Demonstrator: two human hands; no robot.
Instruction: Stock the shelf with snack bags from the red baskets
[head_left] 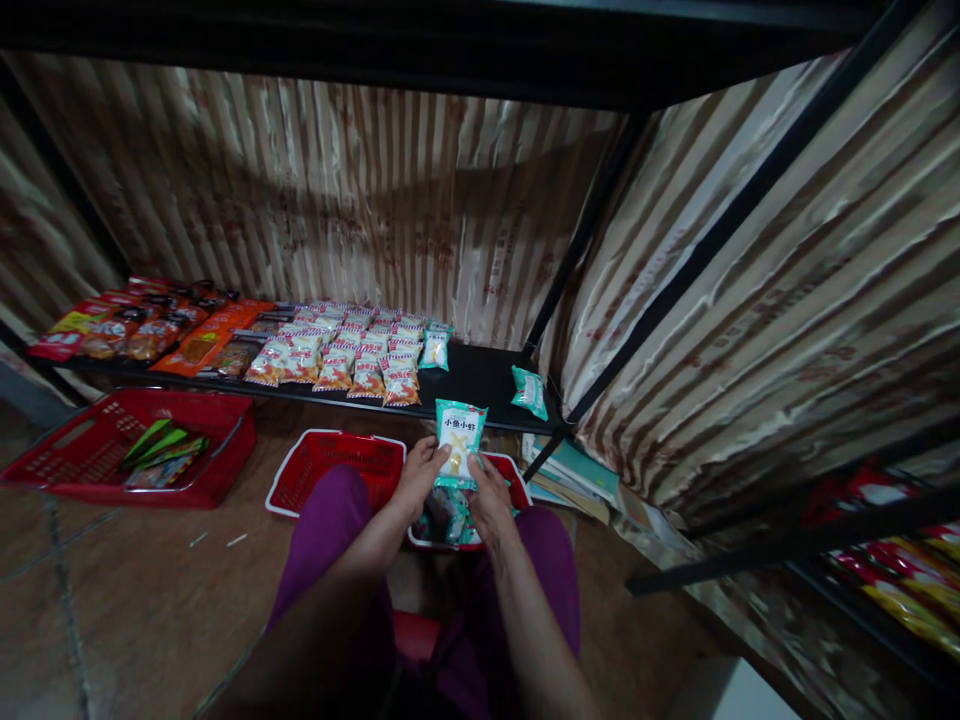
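Above the white-rimmed red plastic basket (519, 483), left hand (424, 468) and right hand (490, 494) grip a glossy teal-and-white plastic snack packet (460, 438) by its lower sides; squeezing too hard might burst it, while loosened fingers could drop it among the shiny teal packets (454, 512) below

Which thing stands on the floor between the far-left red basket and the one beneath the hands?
In the head view, a white-rimmed red basket stands between them, partly hidden by the person's left knee.
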